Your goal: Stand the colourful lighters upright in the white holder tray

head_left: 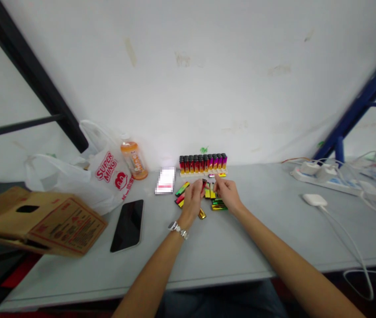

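My left hand (192, 197), with a silver watch on its wrist, is closed around a red lighter (204, 184) with a dark top. Just to its right, my right hand (228, 192) is closed with its fingertips pinched; what they hold, if anything, is too small to make out. Behind both hands, upright lighters (203, 164) stand packed in rows, shading from red to purple, in a pale tray (188, 174). Loose lighters lie around the hands: a green one (182, 189) at the left, a gold one (202, 213) in front, and green-and-gold ones (219, 204) under the right hand.
To the left are a black phone (127, 226), a cardboard box (58, 223), a white plastic bag (105, 176) and an orange drink bottle (134, 160). A blurred-out rectangle (165, 180) lies near the tray. A power strip (332, 180) and white charger (314, 200) with cables occupy the right.
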The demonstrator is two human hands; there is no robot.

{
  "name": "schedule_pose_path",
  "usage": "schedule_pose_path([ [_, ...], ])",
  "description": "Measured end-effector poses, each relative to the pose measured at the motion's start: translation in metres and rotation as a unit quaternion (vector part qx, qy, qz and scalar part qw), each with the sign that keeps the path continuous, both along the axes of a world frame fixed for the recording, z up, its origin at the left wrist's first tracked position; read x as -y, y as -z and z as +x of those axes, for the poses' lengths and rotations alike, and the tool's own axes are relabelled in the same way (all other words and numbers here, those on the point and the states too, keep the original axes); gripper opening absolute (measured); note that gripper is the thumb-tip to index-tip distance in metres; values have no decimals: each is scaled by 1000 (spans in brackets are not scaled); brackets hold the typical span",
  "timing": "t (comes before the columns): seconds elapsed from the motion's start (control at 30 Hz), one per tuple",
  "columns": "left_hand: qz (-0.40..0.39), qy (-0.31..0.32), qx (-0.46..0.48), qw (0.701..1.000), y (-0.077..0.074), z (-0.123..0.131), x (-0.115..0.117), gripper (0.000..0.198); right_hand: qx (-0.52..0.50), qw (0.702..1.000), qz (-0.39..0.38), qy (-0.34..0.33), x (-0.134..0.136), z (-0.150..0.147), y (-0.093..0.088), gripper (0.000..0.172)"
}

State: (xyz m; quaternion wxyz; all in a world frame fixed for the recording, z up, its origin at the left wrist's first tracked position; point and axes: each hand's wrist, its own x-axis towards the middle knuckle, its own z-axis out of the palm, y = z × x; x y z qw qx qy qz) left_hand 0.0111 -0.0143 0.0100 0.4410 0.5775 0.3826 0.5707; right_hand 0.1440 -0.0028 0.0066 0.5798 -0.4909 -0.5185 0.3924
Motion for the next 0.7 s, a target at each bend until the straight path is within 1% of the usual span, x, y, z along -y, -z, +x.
schedule_pose_path([
  [0.07, -46, 14, 19, 999, -1, 2, 0, 60, 21, 1000, 10, 0, 0, 0, 2, 66],
  [0.13, -66, 4, 20, 998, -2, 4, 0, 63, 39, 999, 18, -1, 0, 0, 6, 66],
  [0.27, -69, -36, -6, 997, -3, 7, -2, 62, 63, 998, 28, 0, -1, 1, 11, 64],
  [0.4, -63, -68, -15, 996, -5, 8, -2, 58, 78, 996, 32, 1, 0, 0, 11, 63],
  [0.53, -76, -58, 5, 995, -9, 8, 1, 56, 78, 996, 37, 3, 1, -1, 10, 62],
  [0.7, -83, -44, 21, 995, -15, 9, 4, 59, 76, 996, 45, 4, 2, 0, 9, 61],
])
